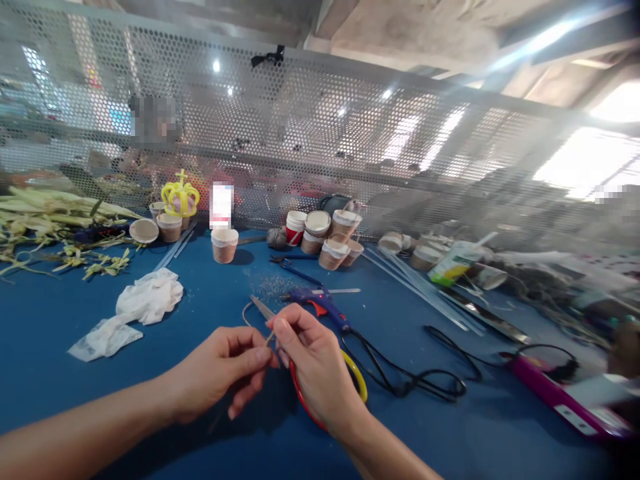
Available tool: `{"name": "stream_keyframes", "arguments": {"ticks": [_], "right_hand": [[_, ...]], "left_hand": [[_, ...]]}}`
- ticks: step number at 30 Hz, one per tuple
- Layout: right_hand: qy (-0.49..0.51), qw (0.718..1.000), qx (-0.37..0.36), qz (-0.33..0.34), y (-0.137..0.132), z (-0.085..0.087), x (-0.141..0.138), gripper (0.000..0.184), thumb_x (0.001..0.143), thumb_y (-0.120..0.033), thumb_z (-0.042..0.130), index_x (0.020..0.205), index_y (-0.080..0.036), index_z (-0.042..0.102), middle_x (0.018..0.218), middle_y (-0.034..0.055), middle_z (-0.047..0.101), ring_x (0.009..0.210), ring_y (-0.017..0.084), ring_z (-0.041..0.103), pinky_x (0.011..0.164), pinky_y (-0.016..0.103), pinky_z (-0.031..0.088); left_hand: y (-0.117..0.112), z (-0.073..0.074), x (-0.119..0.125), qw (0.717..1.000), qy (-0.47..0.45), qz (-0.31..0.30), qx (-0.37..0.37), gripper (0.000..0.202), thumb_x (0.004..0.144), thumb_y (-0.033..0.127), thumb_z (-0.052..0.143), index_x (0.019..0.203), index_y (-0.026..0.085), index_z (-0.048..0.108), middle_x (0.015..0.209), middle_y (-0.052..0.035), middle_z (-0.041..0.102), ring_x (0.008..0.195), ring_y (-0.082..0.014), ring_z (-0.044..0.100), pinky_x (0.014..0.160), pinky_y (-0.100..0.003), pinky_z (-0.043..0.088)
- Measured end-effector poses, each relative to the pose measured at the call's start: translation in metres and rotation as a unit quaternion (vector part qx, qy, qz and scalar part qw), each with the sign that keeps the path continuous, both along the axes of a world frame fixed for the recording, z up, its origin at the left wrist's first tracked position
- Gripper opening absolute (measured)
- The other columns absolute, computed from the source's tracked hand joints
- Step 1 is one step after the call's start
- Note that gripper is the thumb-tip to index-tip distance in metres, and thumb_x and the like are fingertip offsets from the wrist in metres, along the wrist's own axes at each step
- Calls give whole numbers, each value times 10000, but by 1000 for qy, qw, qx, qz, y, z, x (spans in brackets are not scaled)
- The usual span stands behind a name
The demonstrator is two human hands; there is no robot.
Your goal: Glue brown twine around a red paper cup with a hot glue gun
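Note:
My left hand (233, 363) is closed in a pinch on a thin brown cord (270, 338), low over the blue table. Beside it, my right hand (315, 353) pinches the same cord close to the left fingertips; part of the cord curls to the left of the blades. Scissors (261, 307) with one red and one yellow handle loop stick out from behind the right hand, blades toward the far left. Whether that hand also grips them or they lie beneath it, I cannot tell. Just beyond the right hand lies a blue glue gun (320, 298).
Several small brown cups (225, 247) stand along a perforated metal screen (300, 113). Crumpled white tissue (150, 297) lies left. Clear glue sticks (425, 293), pliers (297, 267), a black cable (400, 383) and a purple power strip (565, 397) lie right. Dried stalks (55, 210) fill the far left.

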State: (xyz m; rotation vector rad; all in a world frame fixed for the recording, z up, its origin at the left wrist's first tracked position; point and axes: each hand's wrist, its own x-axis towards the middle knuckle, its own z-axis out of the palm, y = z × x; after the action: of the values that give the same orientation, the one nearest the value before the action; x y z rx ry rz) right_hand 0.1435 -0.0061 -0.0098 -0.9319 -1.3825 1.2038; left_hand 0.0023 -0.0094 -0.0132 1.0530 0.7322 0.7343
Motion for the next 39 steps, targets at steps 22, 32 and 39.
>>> {"name": "stream_keyframes", "arguments": {"ticks": [22, 32, 39], "right_hand": [[-36, 999, 26, -22, 0, -4, 0, 231, 810, -367, 507, 846, -177, 635, 614, -29, 458, 486, 68, 393, 451, 221, 330], [-59, 998, 28, -20, 0, -6, 1, 227, 824, -379, 493, 794, -169, 574, 588, -39, 459, 500, 72, 398, 501, 226, 366], [69, 992, -69, 77, -2, 0, -2, 358, 842, -404, 461, 1094, -171, 562, 570, -52, 390, 471, 66, 345, 443, 226, 284]], "left_hand": [[3, 2, -2, 978, 126, 92, 139, 298, 738, 426, 544, 649, 147, 493, 524, 58, 476, 368, -30, 350, 358, -166, 271], [-1, 2, -1, 987, 101, 51, 110, 343, 750, 480, 511, 631, 162, 466, 453, 86, 402, 333, -31, 333, 342, -166, 213], [3, 3, -4, 975, 106, 132, 142, 302, 765, 452, 510, 676, 166, 481, 439, 91, 397, 343, -41, 321, 355, -172, 250]]}}
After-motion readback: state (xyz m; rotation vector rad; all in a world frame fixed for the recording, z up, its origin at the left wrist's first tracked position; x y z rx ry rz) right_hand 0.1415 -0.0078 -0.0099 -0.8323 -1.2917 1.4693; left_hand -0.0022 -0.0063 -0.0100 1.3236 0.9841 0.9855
